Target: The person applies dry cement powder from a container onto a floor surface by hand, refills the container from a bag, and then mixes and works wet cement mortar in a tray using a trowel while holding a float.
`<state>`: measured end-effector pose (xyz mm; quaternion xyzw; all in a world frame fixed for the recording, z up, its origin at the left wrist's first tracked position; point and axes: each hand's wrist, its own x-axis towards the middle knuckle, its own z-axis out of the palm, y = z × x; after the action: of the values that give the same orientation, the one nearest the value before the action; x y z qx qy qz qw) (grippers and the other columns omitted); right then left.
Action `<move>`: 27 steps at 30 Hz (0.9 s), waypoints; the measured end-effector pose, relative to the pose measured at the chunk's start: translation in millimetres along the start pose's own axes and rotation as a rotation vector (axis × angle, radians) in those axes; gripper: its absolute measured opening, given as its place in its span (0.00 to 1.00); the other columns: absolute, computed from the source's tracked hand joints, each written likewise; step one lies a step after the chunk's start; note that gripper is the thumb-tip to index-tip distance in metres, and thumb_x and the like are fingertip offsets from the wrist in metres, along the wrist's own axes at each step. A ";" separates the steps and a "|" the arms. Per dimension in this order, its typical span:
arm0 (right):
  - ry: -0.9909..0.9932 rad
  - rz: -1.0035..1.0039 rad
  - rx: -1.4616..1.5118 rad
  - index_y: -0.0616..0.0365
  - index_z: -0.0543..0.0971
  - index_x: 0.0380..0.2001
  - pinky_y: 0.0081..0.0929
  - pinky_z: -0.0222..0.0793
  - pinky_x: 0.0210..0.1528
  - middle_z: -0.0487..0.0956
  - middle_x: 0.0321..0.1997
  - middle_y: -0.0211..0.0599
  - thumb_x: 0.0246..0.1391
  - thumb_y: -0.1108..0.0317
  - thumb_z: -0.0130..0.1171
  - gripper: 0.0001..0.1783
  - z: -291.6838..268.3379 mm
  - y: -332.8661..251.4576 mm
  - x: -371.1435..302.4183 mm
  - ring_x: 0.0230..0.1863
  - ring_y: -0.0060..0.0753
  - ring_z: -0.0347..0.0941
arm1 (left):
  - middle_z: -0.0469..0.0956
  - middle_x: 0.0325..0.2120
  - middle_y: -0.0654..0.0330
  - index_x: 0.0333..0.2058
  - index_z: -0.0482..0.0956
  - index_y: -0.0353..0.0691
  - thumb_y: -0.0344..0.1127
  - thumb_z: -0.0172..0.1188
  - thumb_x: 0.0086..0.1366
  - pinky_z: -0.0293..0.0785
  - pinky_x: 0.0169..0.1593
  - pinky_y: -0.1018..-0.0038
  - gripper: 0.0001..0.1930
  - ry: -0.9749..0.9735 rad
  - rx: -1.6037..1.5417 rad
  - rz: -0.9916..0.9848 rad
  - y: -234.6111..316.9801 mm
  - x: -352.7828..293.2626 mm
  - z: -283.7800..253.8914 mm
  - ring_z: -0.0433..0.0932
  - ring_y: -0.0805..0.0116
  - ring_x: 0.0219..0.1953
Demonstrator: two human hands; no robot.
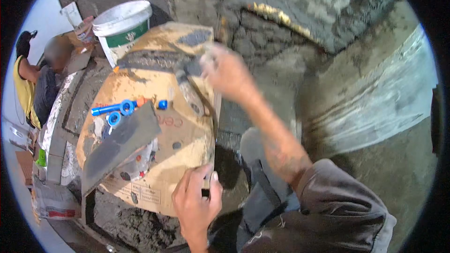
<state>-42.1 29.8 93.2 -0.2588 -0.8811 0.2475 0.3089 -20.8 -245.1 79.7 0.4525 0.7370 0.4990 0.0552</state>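
My left hand is at the near right edge of a cardboard sheet, its fingers bent and the thumb apart, with nothing visible between them. My right hand is over the sheet's far right edge. Motion smears its fingers, and a pale patch shows at their tips; whether they hold something I cannot make out. Close to it lies a trowel-like tool with a worn handle, and a dark, mortar-smeared strip runs beside it. A long grey tile piece lies across the sheet, next to blue plastic pipe fittings.
A white and green bucket stands behind the cardboard. Wet mortar lies below its near edge. At far left a person in yellow bends low. A broken floor edge is at the back, a pale smeared slab to the right.
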 end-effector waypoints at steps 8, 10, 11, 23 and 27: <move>-0.369 0.537 -0.140 0.70 0.77 0.31 0.37 0.74 0.29 0.80 0.21 0.47 0.49 0.71 0.50 0.11 16.0 230.9 32.2 0.26 0.40 0.79 | 0.78 0.29 0.50 0.38 0.77 0.35 0.24 0.60 0.52 0.73 0.34 0.65 0.12 -0.053 0.058 -0.032 8.5 -4.1 30.4 0.77 0.52 0.29; -0.503 0.384 -0.388 0.72 0.68 0.46 0.37 0.75 0.27 0.80 0.30 0.50 0.48 0.72 0.49 0.21 46.4 300.5 16.3 0.31 0.43 0.79 | 0.77 0.29 0.50 0.38 0.78 0.36 0.25 0.60 0.53 0.73 0.34 0.65 0.11 -0.088 0.079 -0.050 12.0 -6.1 39.4 0.77 0.51 0.30; -0.601 0.549 -0.343 0.72 0.67 0.50 0.44 0.74 0.37 0.79 0.37 0.56 0.48 0.70 0.51 0.25 58.0 282.7 6.5 0.41 0.52 0.77 | 0.77 0.30 0.50 0.38 0.78 0.36 0.25 0.60 0.53 0.73 0.34 0.64 0.11 -0.124 0.126 -0.133 8.6 -9.1 38.5 0.77 0.51 0.30; -0.517 0.552 -0.242 0.60 0.71 0.53 0.43 0.69 0.52 0.76 0.52 0.47 0.59 0.63 0.46 0.21 135.4 324.2 60.1 0.54 0.49 0.71 | 0.78 0.31 0.49 0.39 0.77 0.34 0.26 0.56 0.57 0.73 0.37 0.66 0.09 -0.265 0.208 -0.393 -4.7 -21.2 61.1 0.78 0.50 0.32; -0.509 0.352 -0.275 0.60 0.75 0.48 0.42 0.70 0.49 0.76 0.49 0.50 0.59 0.59 0.45 0.20 140.9 301.5 62.0 0.50 0.52 0.73 | 0.78 0.32 0.48 0.39 0.77 0.35 0.27 0.56 0.58 0.74 0.38 0.65 0.10 -0.369 0.325 -0.315 -5.2 -23.0 51.5 0.78 0.49 0.32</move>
<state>-87.3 252.8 -157.4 -0.3759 -0.8970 0.2325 -0.0064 16.9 -226.9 41.5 0.4184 0.8460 0.2691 0.1918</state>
